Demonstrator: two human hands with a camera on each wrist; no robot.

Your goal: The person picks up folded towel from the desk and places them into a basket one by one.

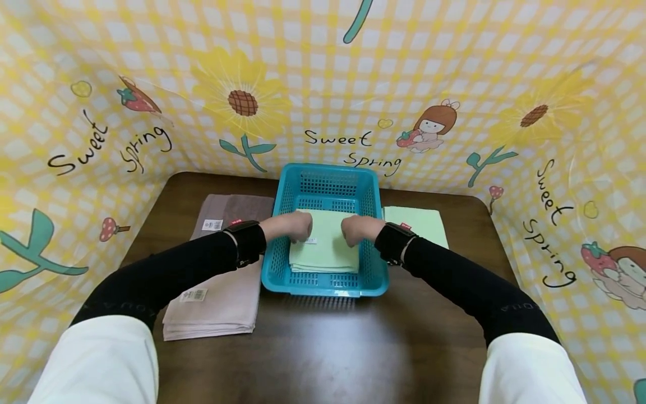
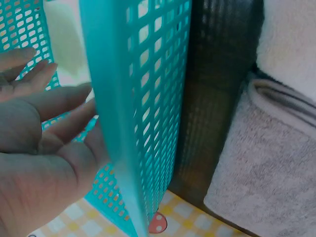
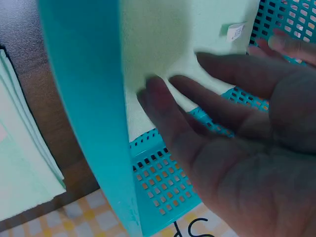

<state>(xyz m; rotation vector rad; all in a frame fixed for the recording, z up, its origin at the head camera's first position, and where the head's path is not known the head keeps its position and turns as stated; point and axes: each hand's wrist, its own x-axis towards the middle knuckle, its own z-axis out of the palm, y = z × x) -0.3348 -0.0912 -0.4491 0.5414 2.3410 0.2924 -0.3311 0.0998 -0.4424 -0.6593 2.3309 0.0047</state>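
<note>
A folded light green towel (image 1: 330, 247) with a small white label lies in the blue perforated basket (image 1: 325, 292). My left hand (image 1: 299, 226) is over the towel's left side, inside the basket's left wall; its fingers (image 2: 74, 98) are loosely bent and hold nothing. Over the right side hovers my right hand (image 1: 357, 229), its fingers (image 3: 168, 108) spread and slightly bent with nothing between them. Both hands face each other across the towel. Whether any fingertip touches the cloth cannot be told.
Left of the basket are a stack of pale pink towels (image 1: 217, 306) and a grey-brown towel (image 1: 247, 207) behind it, both labelled. Another light green towel (image 1: 421, 221) lies to the right. The brown table (image 1: 323, 353) meets a yellow checked cloth backdrop (image 1: 323, 101).
</note>
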